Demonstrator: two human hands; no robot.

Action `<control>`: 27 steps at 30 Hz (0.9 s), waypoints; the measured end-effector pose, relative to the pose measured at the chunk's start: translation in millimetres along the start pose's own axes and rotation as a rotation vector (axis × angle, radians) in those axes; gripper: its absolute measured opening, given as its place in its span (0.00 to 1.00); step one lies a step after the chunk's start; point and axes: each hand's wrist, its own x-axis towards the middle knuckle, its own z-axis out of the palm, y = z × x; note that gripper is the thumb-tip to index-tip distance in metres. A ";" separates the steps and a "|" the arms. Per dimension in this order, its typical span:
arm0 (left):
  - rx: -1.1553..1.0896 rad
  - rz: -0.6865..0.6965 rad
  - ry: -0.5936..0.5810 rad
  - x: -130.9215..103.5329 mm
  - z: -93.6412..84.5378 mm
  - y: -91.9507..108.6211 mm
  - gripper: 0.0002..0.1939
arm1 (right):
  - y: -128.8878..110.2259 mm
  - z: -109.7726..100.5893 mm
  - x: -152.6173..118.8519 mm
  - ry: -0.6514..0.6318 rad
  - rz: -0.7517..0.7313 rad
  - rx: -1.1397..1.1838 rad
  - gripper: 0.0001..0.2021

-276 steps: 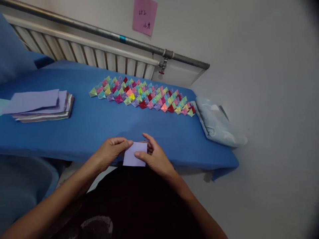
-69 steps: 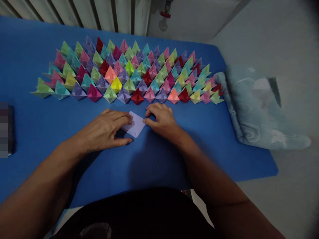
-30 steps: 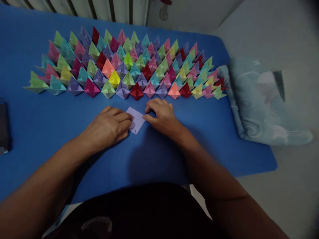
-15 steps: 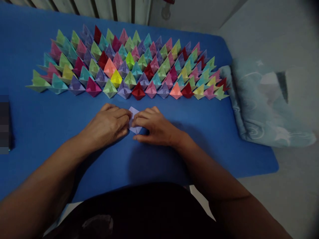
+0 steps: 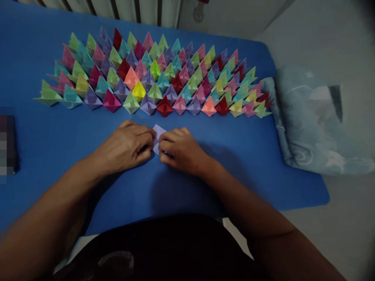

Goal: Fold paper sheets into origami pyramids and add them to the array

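A small folded sheet of lilac origami paper (image 5: 157, 145) lies on the blue surface, its top corner showing between my hands. My left hand (image 5: 131, 142) is closed at its left edge, fingertips pressed on the paper. From the right, my right hand (image 5: 180, 148) pinches the other side with thumb and curled fingers. The fingers hide much of the sheet. Just beyond my hands stand rows of folded paper boats in many colours, among them a dark red paper boat (image 5: 164, 107) and a lilac paper boat (image 5: 148, 105) in the front row.
A folded grey-blue blanket (image 5: 310, 125) rests at the right end of the blue surface (image 5: 278, 191). At the far left edge sits a dark, blurred-out object (image 5: 7, 144). White slats (image 5: 146, 11) run along the back.
My right thumb has drawn in, and the fingers have closed on the paper's right side. My left hand stays almost where it was. The whole view has shifted slightly.
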 end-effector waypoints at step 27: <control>-0.256 -0.146 0.044 -2.7 1.5 -12.5 0.08 | 14.9 10.1 -0.2 0.344 0.064 0.424 0.08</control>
